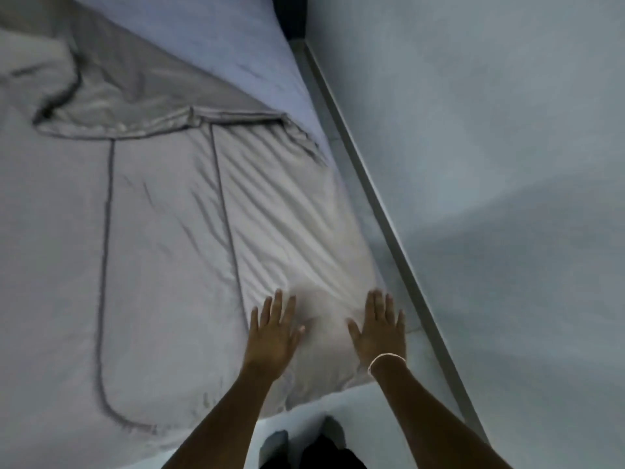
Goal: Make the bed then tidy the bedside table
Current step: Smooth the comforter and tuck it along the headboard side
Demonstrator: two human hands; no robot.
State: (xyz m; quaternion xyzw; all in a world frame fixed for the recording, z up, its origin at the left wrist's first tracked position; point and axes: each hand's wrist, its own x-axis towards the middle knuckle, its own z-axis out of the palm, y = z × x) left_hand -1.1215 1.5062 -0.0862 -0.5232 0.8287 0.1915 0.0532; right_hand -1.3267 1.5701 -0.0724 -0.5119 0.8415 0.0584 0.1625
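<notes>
A pale grey duvet (162, 238) with dark piping lies across the bed, creased near its right edge. Its far end is folded back, showing a shinier grey underside (135, 106). Beyond it the lilac fitted sheet (243, 45) is bare. My left hand (274, 333) lies flat on the duvet near its close right corner, fingers straight and spread. My right hand (380, 330), a thin white band at its wrist, presses flat beside it close to the bed's right edge. Neither hand holds anything.
A pale wall (490, 164) runs along the bed's right side, with a grey skirting strip (389, 211) and a narrow gap between. My legs in dark clothing (314, 455) show at the bottom edge on the white sheet.
</notes>
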